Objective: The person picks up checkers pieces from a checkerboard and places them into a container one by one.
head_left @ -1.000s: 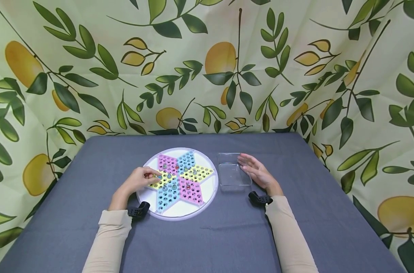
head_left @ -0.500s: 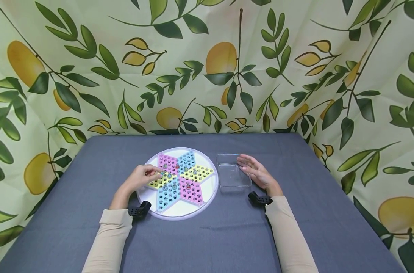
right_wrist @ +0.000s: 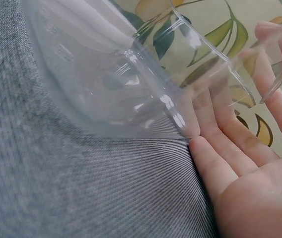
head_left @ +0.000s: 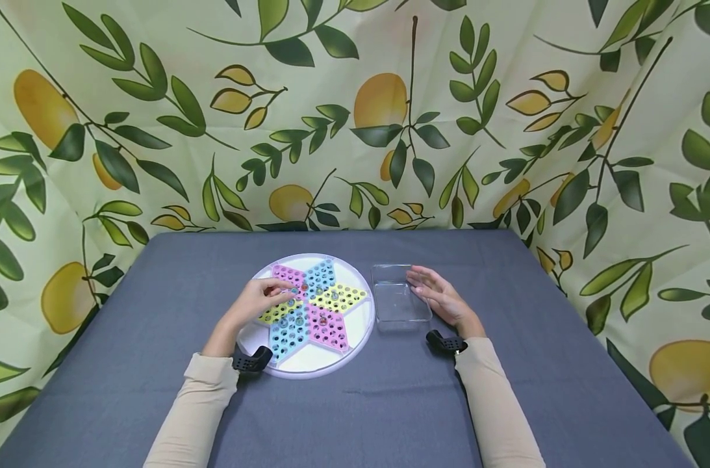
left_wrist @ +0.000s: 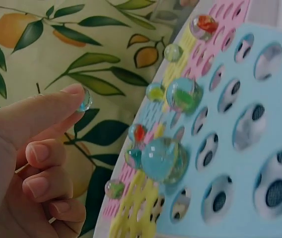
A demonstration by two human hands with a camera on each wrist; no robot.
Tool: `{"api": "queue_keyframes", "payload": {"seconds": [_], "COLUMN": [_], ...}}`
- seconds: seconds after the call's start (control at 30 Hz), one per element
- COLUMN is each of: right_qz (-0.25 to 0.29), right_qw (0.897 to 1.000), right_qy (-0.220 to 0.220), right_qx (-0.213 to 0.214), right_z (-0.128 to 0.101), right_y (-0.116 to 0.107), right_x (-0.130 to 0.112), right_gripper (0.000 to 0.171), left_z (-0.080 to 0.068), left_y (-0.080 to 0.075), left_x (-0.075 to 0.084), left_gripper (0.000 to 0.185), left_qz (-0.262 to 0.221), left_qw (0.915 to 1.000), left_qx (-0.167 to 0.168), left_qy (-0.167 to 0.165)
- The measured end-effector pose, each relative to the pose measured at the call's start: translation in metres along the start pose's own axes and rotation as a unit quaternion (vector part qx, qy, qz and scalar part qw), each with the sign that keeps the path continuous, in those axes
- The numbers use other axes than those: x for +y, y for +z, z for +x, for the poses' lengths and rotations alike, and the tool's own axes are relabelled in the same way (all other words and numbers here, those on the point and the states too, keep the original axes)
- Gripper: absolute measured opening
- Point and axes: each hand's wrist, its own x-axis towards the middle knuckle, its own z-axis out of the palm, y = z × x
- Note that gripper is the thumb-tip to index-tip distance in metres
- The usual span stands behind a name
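I get a white board (head_left: 360,331), its star (head_left: 310,309) pink, light blue and yellow, opposite points matching. Marbles (left_wrist: 164,158) clear with blue, green or red; held marble (left_wrist: 87,100) clear-teal. Tray (head_left: 397,299) colourless. I read tablecloth (head_left: 343,416) plain grey-blue; backdrop (head_left: 331,58) cream, green-leaf and orange-fruit print. Sleeves (head_left: 193,409) plain beige, wrist cameras (head_left: 446,341) black.

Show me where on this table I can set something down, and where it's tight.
Free: the grey cloth nearer than the game board, between the sleeves, and the stretch right of the right hand. Crowded: the board itself, with marbles and the left hand over it, and where it nearly meets the clear box.
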Motion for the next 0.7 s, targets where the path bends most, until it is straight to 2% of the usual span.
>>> {"api": "queue_keyframes", "payload": {"seconds": [0.37, 0.7], "right_qz": [-0.011, 0.003], "right_qw": [1.000, 1.000], "right_qy": [0.006, -0.004], "right_qx": [0.008, 0.001], "right_z": [0.000, 0.000], "right_y": [0.000, 0.000], "right_x": [0.001, -0.001], "right_gripper": [0.061, 0.063], "left_z": [0.008, 0.011], "left_y": [0.013, 0.038], "left_x": [0.014, 0.033], "left_gripper": [0.031, 0.030], "left_qz": [-0.014, -0.048], "left_qw": [0.9998, 0.9983], "left_qx": [0.009, -0.001], "left_qy": [0.014, 0.035]}}
